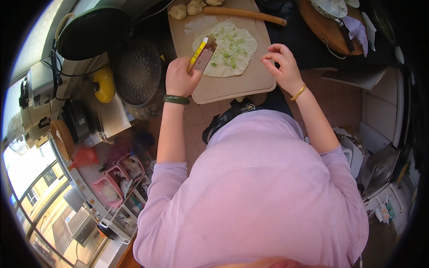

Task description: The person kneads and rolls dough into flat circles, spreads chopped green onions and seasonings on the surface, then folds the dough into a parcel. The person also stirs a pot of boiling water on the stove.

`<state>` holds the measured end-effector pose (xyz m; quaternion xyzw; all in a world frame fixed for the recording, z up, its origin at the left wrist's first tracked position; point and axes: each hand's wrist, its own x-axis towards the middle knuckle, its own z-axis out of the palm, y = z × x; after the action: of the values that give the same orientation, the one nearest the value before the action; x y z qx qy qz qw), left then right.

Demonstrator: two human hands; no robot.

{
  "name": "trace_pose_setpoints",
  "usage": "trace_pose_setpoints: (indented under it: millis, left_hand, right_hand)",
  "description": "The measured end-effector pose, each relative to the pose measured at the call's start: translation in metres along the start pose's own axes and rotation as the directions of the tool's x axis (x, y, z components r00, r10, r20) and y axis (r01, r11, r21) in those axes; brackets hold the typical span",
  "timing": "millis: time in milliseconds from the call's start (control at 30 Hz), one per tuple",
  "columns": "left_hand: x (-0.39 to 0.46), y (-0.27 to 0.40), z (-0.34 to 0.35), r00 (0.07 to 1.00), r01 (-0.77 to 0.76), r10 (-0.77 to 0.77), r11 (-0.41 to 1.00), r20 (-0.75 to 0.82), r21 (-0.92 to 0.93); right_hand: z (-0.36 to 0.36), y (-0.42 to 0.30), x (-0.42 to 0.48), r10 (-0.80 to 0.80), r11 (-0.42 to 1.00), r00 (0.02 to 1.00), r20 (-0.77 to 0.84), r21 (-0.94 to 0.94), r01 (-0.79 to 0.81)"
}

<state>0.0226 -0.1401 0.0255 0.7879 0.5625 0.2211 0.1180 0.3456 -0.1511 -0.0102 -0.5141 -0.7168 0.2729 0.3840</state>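
Note:
On a beige cutting board (234,87) lies a flat round sheet of dough (246,47) scattered with chopped green onion (229,60). My left hand (181,75) grips a small packet (203,55) with a yellow edge and writing, tilted over the dough's left part. Right of the board, my right hand (283,65) is raised with curled fingers, thumb and fingertips near each other; whether it pinches something small is not visible. A wooden rolling pin (244,15) rests across the far part of the board, beside several dough lumps (177,11) at the far left corner.
Left of the board stands an electric griddle (137,73) with its dark lid (94,33) raised. A yellow object (104,84) lies beyond it. At the far right, a round wooden board (321,31) carries a bowl (330,7), a dark-handled utensil and a purple cloth (355,28).

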Motion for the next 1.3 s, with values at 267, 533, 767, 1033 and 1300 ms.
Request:
trace_pose_setpoints:
  millis: [267,533,767,1033,1300]
  left_hand:
    - [-0.002,-0.009,0.000,0.998,0.037,-0.041,0.995,0.041,0.090]
    - [0.018,0.012,0.004,0.999,-0.020,0.019,1.000,0.038,0.014]
    - [0.032,0.020,-0.009,0.992,-0.107,0.108,0.994,0.061,-0.013]
    - [0.039,0.014,-0.017,0.981,-0.097,0.069,0.983,0.182,0.153]
    - [0.030,0.008,-0.022,0.983,-0.083,0.061,0.988,0.171,0.128]
  right_hand:
    - [0.004,-0.003,-0.006,-0.017,0.999,1.000,0.017,-0.034,0.018]
    - [0.011,-0.003,0.006,-0.007,1.000,0.999,0.042,0.003,0.007]
    - [0.069,-0.003,0.056,0.519,-0.263,0.565,0.641,0.749,-0.608]
    - [0.111,-0.006,0.086,0.551,-0.392,0.466,0.692,0.708,-0.587]
    - [0.125,-0.013,0.077,0.519,-0.372,0.466,0.717,0.680,-0.632]
